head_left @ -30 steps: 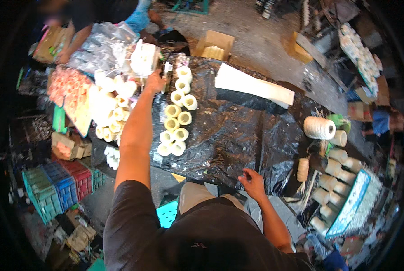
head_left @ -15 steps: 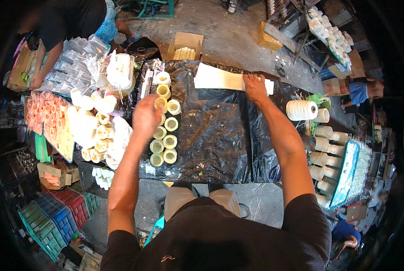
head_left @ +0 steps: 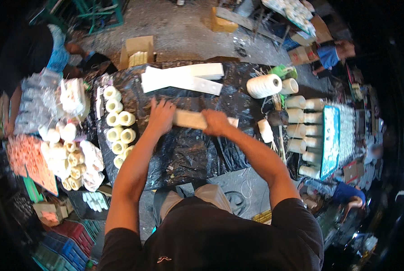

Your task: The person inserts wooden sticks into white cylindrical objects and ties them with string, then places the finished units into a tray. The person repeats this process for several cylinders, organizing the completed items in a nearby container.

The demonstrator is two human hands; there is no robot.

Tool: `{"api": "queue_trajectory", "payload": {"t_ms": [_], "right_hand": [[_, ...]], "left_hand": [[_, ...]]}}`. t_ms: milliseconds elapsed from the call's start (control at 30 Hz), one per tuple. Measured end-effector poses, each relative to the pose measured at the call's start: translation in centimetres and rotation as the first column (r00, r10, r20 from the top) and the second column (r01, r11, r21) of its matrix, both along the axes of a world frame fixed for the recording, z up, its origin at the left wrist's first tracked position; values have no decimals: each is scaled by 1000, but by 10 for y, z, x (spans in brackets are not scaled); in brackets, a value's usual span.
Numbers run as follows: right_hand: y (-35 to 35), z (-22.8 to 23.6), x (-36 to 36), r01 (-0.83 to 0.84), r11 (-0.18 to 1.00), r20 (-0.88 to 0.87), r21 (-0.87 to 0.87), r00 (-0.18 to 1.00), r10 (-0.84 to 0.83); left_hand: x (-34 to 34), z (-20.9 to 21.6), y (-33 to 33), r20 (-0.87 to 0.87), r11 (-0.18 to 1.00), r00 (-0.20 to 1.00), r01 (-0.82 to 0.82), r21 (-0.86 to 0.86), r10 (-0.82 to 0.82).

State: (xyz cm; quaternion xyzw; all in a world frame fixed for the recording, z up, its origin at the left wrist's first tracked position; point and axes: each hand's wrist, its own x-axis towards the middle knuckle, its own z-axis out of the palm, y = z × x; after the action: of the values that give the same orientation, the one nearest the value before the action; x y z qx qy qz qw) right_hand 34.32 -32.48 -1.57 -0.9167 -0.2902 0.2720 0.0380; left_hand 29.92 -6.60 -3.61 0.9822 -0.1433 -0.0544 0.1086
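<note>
A pale, flat strip (head_left: 189, 119) lies crosswise in front of me, just over the black plastic sheet (head_left: 188, 156). My left hand (head_left: 162, 116) is at its left end, fingers closed over it and slightly blurred. The right part is gripped by my right hand (head_left: 216, 122), and a short end sticks out past the fingers. Beyond my hands, a fanned stack of white strips (head_left: 166, 80) rests on the sheet. To the left of my left hand stand several cream hollow cylinders (head_left: 114, 106) in rows, some partly hidden by my forearm.
At the right are a large spool of white string (head_left: 264, 86), a smaller spool (head_left: 265, 130), cream cups (head_left: 296, 116) and a blue-edged tray (head_left: 331, 140). Pinkish pieces (head_left: 28, 156) and a cream pile (head_left: 71, 160) crowd the left. A cardboard box (head_left: 138, 49) sits past the table; other people are nearby.
Both hands have come together near the middle, now on one strip nearer me. My left hand has left the cylinders, my right the stack, which is now fanned out. The view has shifted right.
</note>
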Motion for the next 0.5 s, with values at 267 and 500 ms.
{"api": "queue_trajectory", "payload": {"t_ms": [267,500], "right_hand": [[-39,-32,-128,-147,971,-40,188,987,158],[-79,-47,-143,-136,976,206,173,974,99]], "left_hand": [[-154,6,-20,-173,996,982,-64,54,72],[-165,-3,-28,-235,993,967,-87,75,103]]}}
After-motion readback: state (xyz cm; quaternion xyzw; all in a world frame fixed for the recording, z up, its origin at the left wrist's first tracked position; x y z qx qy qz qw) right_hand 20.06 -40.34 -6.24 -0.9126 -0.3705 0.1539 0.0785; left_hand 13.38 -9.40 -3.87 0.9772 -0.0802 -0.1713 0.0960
